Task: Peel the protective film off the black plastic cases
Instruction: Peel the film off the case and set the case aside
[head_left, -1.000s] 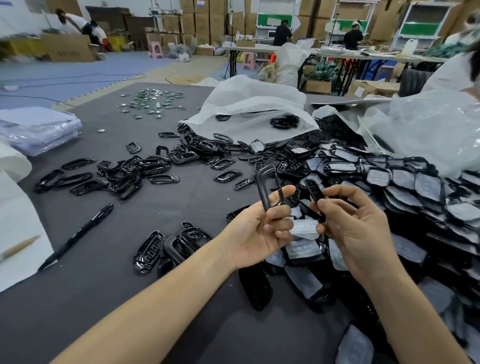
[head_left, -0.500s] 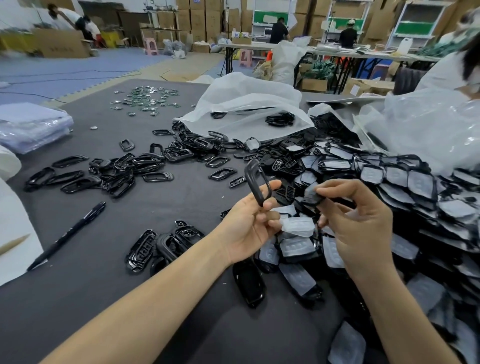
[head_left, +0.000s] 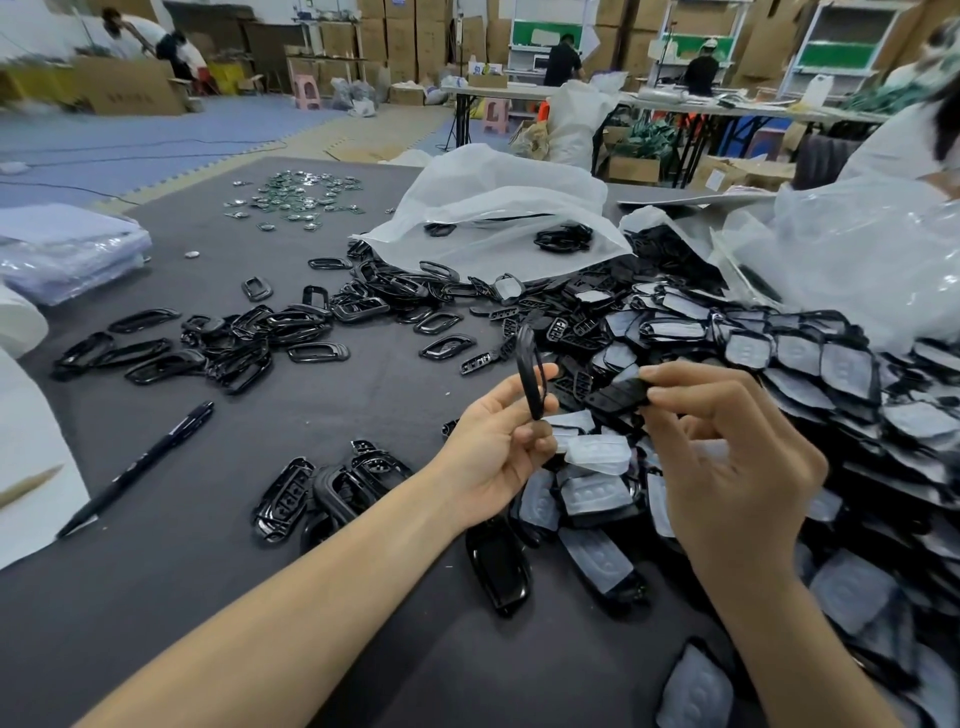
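My left hand (head_left: 493, 447) pinches a thin black frame-shaped case part (head_left: 531, 371), held upright and seen almost edge-on. My right hand (head_left: 727, 457) grips a flat black case piece (head_left: 618, 395) between thumb and fingertips, just right of the frame; the two pieces are apart. Below my hands lie film-covered black cases (head_left: 597, 493), one with loose clear film (head_left: 597, 452) on top. A big heap of film-covered cases (head_left: 831, 374) fills the right side of the dark table (head_left: 208, 597).
Bare black frames (head_left: 218, 348) are scattered at left centre, more near my left forearm (head_left: 332, 488). A black pen (head_left: 140, 465) lies at the left. A white plastic bag (head_left: 498, 218) and a clear bag (head_left: 857, 260) sit behind. Small metal discs (head_left: 296, 200) lie at the far side.
The frame in my left hand has turned from facing me to nearly edge-on. My right hand has rotated its black piece flatter and lifted it slightly toward the frame.
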